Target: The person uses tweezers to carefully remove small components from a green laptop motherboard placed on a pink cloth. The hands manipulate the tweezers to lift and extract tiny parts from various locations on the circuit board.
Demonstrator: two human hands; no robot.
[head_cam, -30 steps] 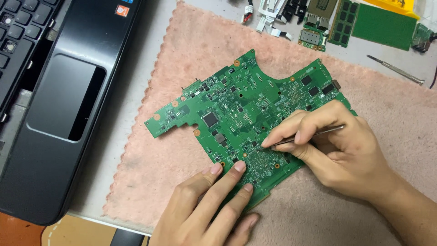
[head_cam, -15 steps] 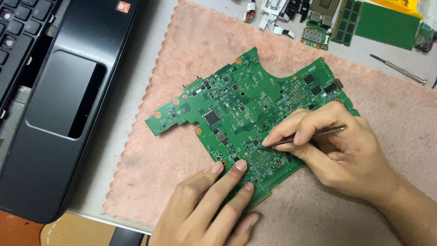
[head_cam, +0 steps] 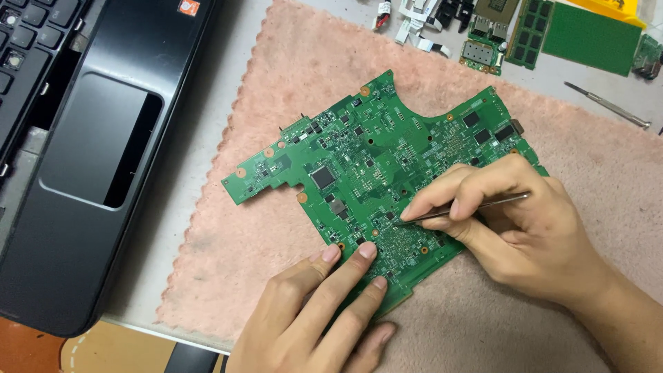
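Note:
A green laptop motherboard (head_cam: 359,159) lies flat on a pink cloth (head_cam: 290,90). My right hand (head_cam: 525,228) pinches thin metal tweezers (head_cam: 497,202), and their tips touch the board near its lower middle. My left hand (head_cam: 314,311) rests at the near edge of the board, its fingertips pressing down on the lower corner and holding nothing.
A black laptop palmrest with touchpad (head_cam: 97,145) lies to the left, partly under the cloth's edge. At the back right sit a memory module (head_cam: 528,31), a small green circuit card (head_cam: 481,52), a green pad (head_cam: 590,38), ribbon cables (head_cam: 414,27) and a thin metal tool (head_cam: 608,105).
The tweezers' tips have shifted slightly on the board under my right hand. My left hand stays pressed on the board's near corner.

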